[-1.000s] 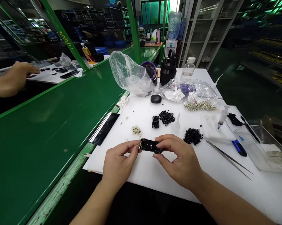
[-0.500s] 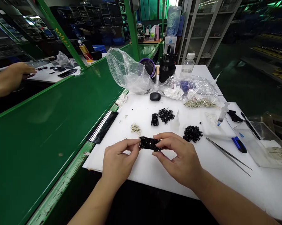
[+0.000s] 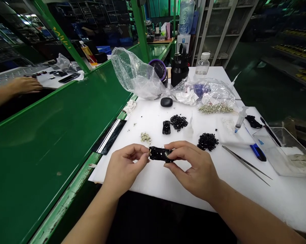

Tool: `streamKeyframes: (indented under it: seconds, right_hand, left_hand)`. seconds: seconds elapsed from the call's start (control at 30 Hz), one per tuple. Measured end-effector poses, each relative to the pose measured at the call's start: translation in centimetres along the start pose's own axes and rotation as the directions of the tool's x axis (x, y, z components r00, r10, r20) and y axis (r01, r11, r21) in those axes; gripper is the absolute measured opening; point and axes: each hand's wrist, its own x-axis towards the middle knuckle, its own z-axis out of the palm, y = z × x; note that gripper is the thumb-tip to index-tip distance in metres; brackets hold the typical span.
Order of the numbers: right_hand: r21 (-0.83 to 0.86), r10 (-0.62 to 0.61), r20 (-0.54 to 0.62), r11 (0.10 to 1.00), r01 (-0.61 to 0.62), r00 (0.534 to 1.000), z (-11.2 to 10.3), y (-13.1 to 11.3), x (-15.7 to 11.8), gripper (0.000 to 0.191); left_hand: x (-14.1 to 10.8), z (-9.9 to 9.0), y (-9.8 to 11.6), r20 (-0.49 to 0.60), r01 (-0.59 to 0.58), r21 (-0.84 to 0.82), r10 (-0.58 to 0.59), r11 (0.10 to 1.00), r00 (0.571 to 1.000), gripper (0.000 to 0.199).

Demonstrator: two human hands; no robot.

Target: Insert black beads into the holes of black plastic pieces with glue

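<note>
My right hand point(image 3: 195, 166) grips the right end of a black toy car chassis point(image 3: 156, 153) with thumb and fingers. The chassis is held level above the table's front edge, with small pale spots on its face. At its left end, my left hand point(image 3: 124, 166) is closed in a pinch, fingertips against the chassis. A tiny pale bit shows there, too small to name. Just beyond the hands lie a pile of small pale parts point(image 3: 145, 137) and a second black toy car piece point(image 3: 166, 127). Small black parts are heaped in one pile point(image 3: 178, 122) and another pile point(image 3: 207, 141).
Tweezers point(image 3: 245, 164), a blue-handled tool point(image 3: 258, 152), a syringe point(image 3: 241, 119) and a clear tray point(image 3: 282, 169) are at right. Behind stand plastic bags point(image 3: 140, 81), a black bottle point(image 3: 179, 73) and a black case point(image 3: 166, 102). A green barrier point(image 3: 66, 115) runs left; beyond it is another person's hand point(image 3: 25, 84).
The view has shifted slightly. Both my hands keep the chassis between them, the left fingers a little re-bent at its end. The other person's hand has lowered onto their table.
</note>
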Motion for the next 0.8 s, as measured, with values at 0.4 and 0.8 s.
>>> streamKeyframes:
  seconds: [0.4,0.8]
  right_hand:
    - [0.057,-0.078,0.045,0.996,0.075,0.996,-0.3,-0.2,0.0,0.020]
    - [0.037,-0.034,0.038,0.999,0.033,0.999,-0.3,-0.1,0.1,0.020]
  left_hand:
    - [1.0,-0.2,-1.2,0.207,0.213,-0.440,-0.132,0.873,0.969,0.013]
    - [0.6,0.2,-0.9,0.232,0.210,-0.529,-0.098,0.822,0.968,0.013]
